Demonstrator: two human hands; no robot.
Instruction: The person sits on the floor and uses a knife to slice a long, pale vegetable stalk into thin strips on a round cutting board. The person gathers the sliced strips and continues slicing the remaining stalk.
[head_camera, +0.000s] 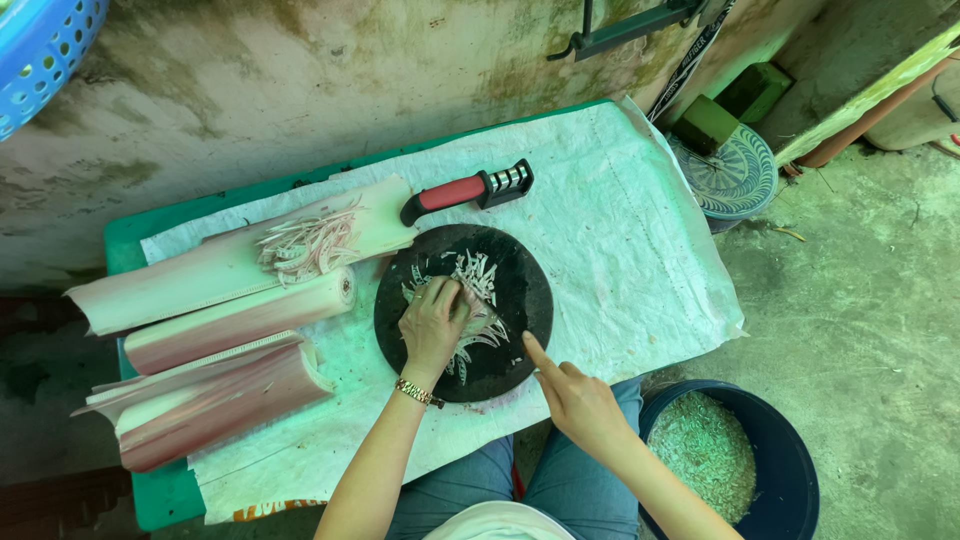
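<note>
My left hand (433, 322) lies curled over a pile of thin white shreds (478, 280) on a round black cutting board (520, 300), its fingers closed on some of the strands. A gold bracelet sits on that wrist. My right hand (575, 395) hovers at the board's near right edge with the index finger pointing out and touching the rim; it holds nothing. To the left lie pale pinkish banana-stem sheaths (230, 310), one carrying a heap of shredded strips (305, 245).
A red-handled black sharpener (470, 188) lies behind the board on the white sack cloth (620, 240) covering a green table. A dark bucket of shreds (715, 455) stands at lower right. A patterned bowl (735, 175) and a blue basket (40, 45) are nearby.
</note>
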